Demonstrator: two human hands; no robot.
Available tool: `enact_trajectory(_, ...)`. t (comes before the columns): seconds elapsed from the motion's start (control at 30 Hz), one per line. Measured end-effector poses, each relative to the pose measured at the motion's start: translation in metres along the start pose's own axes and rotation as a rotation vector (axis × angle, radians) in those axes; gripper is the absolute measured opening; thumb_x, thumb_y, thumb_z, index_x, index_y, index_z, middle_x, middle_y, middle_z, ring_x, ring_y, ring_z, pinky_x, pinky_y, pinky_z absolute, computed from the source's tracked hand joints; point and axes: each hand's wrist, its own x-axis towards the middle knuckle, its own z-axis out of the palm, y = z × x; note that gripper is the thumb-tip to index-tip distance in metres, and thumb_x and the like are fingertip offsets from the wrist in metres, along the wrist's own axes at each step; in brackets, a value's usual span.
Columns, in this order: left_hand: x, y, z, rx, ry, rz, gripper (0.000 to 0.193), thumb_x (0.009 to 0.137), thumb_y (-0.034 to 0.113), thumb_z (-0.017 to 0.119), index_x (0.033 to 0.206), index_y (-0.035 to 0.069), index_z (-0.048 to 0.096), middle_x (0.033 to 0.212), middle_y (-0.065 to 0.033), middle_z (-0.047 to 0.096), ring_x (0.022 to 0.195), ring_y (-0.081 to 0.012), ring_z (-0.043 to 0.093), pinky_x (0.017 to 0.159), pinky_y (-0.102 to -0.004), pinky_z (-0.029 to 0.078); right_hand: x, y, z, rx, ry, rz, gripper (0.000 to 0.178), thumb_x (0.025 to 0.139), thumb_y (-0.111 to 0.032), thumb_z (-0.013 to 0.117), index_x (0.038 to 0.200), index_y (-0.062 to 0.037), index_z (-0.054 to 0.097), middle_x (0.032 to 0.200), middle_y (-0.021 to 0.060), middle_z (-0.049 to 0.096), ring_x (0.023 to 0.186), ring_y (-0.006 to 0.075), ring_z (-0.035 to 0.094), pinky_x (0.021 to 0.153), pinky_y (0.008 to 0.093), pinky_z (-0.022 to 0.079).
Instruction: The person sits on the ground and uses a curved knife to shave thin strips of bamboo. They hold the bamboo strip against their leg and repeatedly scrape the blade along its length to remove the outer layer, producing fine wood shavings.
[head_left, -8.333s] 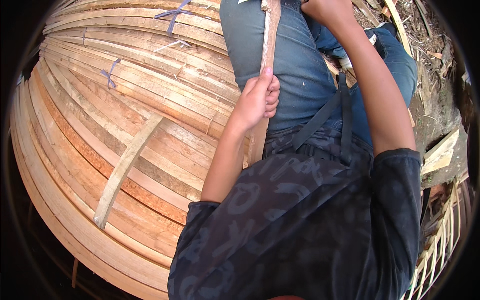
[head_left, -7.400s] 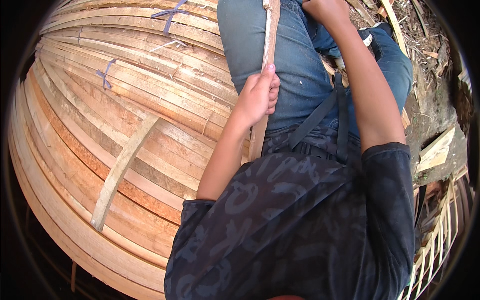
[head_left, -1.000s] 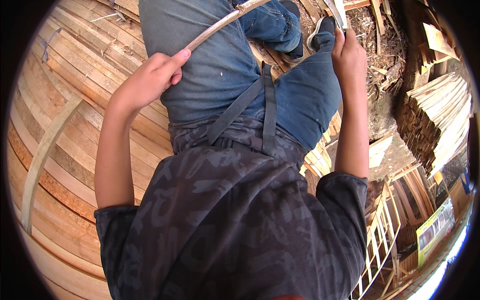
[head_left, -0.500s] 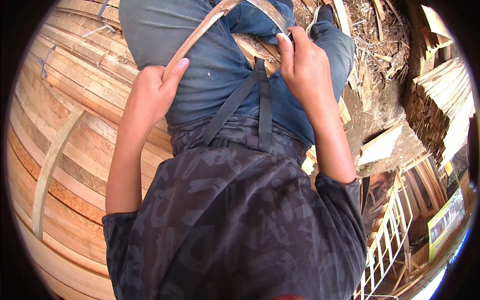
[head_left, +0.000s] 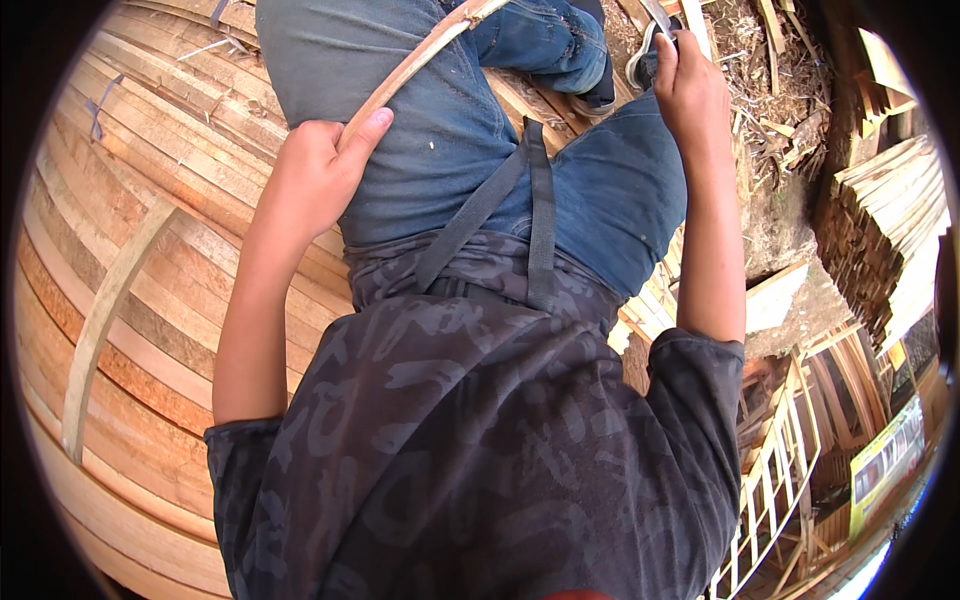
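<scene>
My left hand (head_left: 315, 180) is wrapped round the near end of a thin wooden stick (head_left: 422, 62), thumb along its top. The stick slants up and right above my thigh in blue jeans (head_left: 400, 190), its surface partly pale and stripped, partly brown. My right hand (head_left: 692, 105) is closed on a knife (head_left: 657, 14) out beyond my right knee. Only a short piece of the grey blade shows above the fingers; the rest runs out at the upper edge, and the handle is hidden in the hand. Blade and stick are apart.
Stacked planks (head_left: 150, 330) fill the left side, with a curved-looking batten (head_left: 110, 320) across them. Wood shavings (head_left: 775, 120) litter the ground at the upper right. Bundled thin slats (head_left: 890, 220) and a wooden lattice (head_left: 770, 500) stand at the right. Dark straps (head_left: 540, 220) hang at my waist.
My right hand has swung right and away with the knife, off the stick, where the blade was before. My left hand and the stick have shifted slightly right.
</scene>
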Motion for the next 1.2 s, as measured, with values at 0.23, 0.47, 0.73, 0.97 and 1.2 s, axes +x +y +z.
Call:
enact_trajectory(0.23, 0.0, 0.001, 0.007, 0.097, 0.077, 0.046, 0.073, 0.095, 0.055, 0.056, 0.055, -0.006, 0.049, 0.047, -0.0093, 0.033, 0.047, -0.0154, 0.039, 0.046, -0.0379, 0.036, -0.03, 0.076, -0.021, 0.088, 0.235, 0.325, 0.038, 0.101, -0.031, 0.049, 0.103, 0.0036, 0.062, 0.078, 0.0261, 0.065, 0.073, 0.0437, 0.064, 0.068, 0.0481, 0.049)
enact_trajectory(0.47, 0.007, 0.002, -0.012, -0.099, -0.13, -0.073, 0.068, 0.097, 0.057, 0.048, 0.059, 0.002, 0.055, 0.049, 0.0073, 0.027, 0.046, -0.0067, 0.026, 0.044, -0.0271, 0.02, -0.046, -0.065, -0.004, 0.528, 0.152, -0.02, 0.024, 0.099, -0.02, 0.057, 0.111, 0.0012, 0.059, 0.067, 0.0155, 0.059, 0.058, 0.03, 0.06, 0.056, 0.0371, 0.045)
enact_trajectory(0.73, 0.013, 0.004, -0.022, -0.201, -0.247, -0.156, 0.067, 0.098, 0.059, 0.045, 0.063, 0.002, 0.053, 0.05, 0.0093, 0.025, 0.043, -0.0046, 0.021, 0.042, -0.0264, 0.015, -0.005, -0.052, 0.018, 0.286, 0.086, -0.091, 0.019, 0.097, -0.021, 0.052, 0.1, -0.0029, 0.049, 0.078, 0.0255, 0.061, 0.075, 0.0457, 0.062, 0.065, 0.0528, 0.049)
enact_trajectory(0.97, 0.015, 0.004, -0.022, -0.213, -0.285, -0.172, 0.068, 0.097, 0.061, 0.045, 0.064, 0.002, 0.052, 0.048, 0.0094, 0.026, 0.042, -0.0046, 0.02, 0.041, -0.026, 0.015, -0.001, -0.033, 0.009, 0.199, 0.175, -0.058, 0.02, 0.096, -0.023, 0.055, 0.095, -0.0039, 0.051, 0.078, 0.0261, 0.062, 0.074, 0.0458, 0.062, 0.063, 0.0533, 0.049)
enact_trajectory(1.2, 0.02, 0.009, -0.02, -0.212, -0.292, -0.161, 0.07, 0.099, 0.061, 0.041, 0.064, 0.001, 0.053, 0.047, 0.0081, 0.026, 0.04, -0.0054, 0.022, 0.039, -0.0258, 0.018, 0.005, -0.047, -0.002, 0.196, 0.119, -0.056, 0.023, 0.098, -0.025, 0.052, 0.093, -0.0024, 0.05, 0.074, 0.0258, 0.062, 0.068, 0.0448, 0.062, 0.06, 0.0527, 0.049)
